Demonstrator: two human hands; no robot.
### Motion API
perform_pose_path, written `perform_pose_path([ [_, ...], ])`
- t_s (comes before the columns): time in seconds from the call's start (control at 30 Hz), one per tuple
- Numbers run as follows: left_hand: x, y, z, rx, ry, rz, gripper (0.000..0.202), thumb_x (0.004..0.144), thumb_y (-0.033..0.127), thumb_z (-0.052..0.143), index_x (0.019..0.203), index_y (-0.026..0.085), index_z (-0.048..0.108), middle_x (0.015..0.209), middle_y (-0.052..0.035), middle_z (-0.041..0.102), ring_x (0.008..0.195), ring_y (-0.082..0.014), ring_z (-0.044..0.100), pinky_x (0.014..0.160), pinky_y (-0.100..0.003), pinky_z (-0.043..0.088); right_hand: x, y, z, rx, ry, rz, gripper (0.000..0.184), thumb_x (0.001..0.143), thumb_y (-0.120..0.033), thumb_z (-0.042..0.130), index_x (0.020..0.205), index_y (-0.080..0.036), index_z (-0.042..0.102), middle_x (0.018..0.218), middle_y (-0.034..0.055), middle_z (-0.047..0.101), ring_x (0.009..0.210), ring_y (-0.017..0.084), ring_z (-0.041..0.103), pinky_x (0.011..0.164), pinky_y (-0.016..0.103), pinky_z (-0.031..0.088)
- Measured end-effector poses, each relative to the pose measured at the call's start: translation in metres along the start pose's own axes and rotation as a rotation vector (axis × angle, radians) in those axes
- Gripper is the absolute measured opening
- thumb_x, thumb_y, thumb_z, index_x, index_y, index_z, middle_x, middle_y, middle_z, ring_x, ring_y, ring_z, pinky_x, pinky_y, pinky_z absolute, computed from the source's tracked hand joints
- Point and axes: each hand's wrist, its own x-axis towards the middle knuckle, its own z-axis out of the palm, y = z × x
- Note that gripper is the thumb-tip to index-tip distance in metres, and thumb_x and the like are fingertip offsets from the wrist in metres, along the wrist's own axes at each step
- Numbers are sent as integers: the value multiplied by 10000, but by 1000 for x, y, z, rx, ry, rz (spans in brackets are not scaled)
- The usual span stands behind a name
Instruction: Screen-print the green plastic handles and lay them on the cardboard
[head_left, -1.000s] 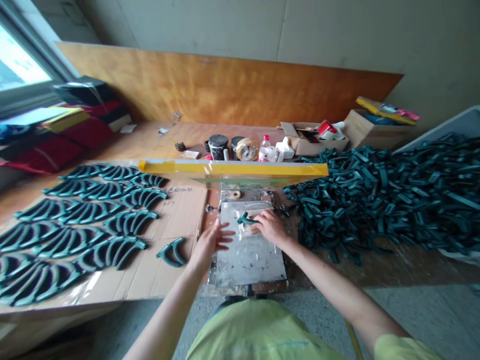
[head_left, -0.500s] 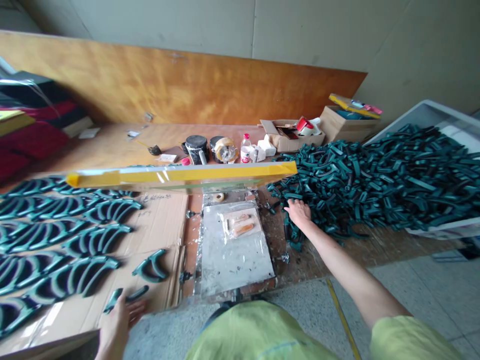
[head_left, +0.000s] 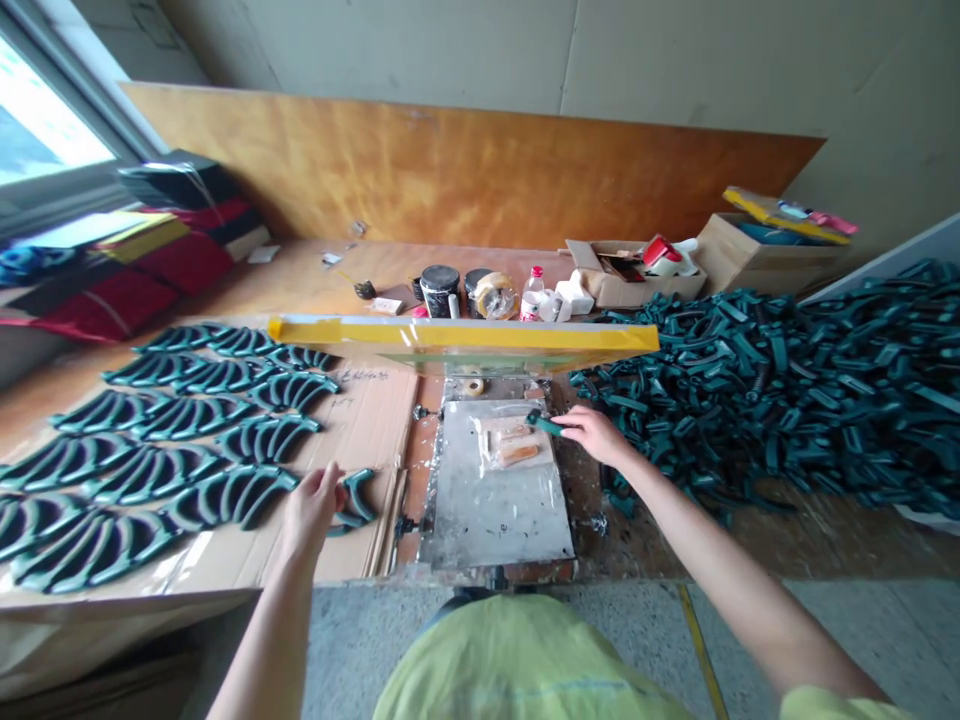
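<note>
My right hand (head_left: 595, 434) pinches a small dark green plastic part (head_left: 545, 424) above the right edge of a grey metal plate (head_left: 499, 510). On the plate lies a clear plastic sheet with tan blocks (head_left: 517, 452). At the cardboard's right side my left hand (head_left: 315, 500) has its fingers curled closed. It overlaps curved dark green handle-like pieces (head_left: 361, 496); whether it grips one is hidden. Rows of similar curved pieces (head_left: 259, 497) lie nested on the cardboard (head_left: 360, 430) to the left. A big heap of loose green parts (head_left: 705, 370) spreads to the right.
A yellow-taped clear panel (head_left: 465, 335) stands across the bench behind the plate. Behind it are black tubs (head_left: 439, 290), a tape roll (head_left: 496, 296), a bottle (head_left: 533, 290) and an open carton (head_left: 637, 285). Dark red and black bundles (head_left: 150, 270) sit at the left.
My right hand has left the heap with a green part and moved left over the plate. My left hand has risen from the cardboard's front edge to the curved pieces. The view has shifted left.
</note>
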Motion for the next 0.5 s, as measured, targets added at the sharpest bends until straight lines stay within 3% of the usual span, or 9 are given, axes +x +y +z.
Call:
perform_pose_path([
  [0.1,-3,83,17,-271,26,225,393,821,544,550,921,178,653,558,34,563,484,-116,512,488,-209,420,14,-34,41,-192,-38,-289,277,908,-127,546,1096,-225,724,928,64,649,934,190,560,814,305,449],
  [0.17,-6,133,24,-453,1,360,378,845,531,554,990,191,631,575,45,563,489,-100,506,509,-195,430,20,-42,58,-290,-46,-364,298,922,-106,517,1102,-236,716,918,60,631,943,185,535,807,297,434],
  [0.27,-11,185,27,-657,-38,470,359,890,551,478,847,206,565,545,42,557,456,-98,490,474,-195,412,20,-41,69,-382,-45,-377,319,929,-121,517,1158,-265,687,957,53,630,969,185,522,834,302,420],
  [0.37,-18,204,28,-703,-95,505,418,909,552,433,694,203,517,501,24,537,425,-100,474,437,-204,382,12,-38,71,-428,-36,-307,376,928,-144,518,1238,-316,642,1132,62,633,1037,204,529,887,337,421],
  [0.43,-26,202,27,-693,-126,485,446,890,556,469,634,195,527,495,9,543,426,-101,471,438,-211,391,7,-35,65,-397,-14,-243,431,915,-132,511,1270,-351,617,1296,51,585,1100,217,534,927,362,425],
  [0.5,-38,190,21,-695,-138,430,454,859,583,511,652,185,584,561,-17,607,476,-116,518,477,-227,437,6,-29,51,-318,48,-154,437,901,-141,513,1272,-350,616,1333,40,574,1122,226,550,950,375,440],
])
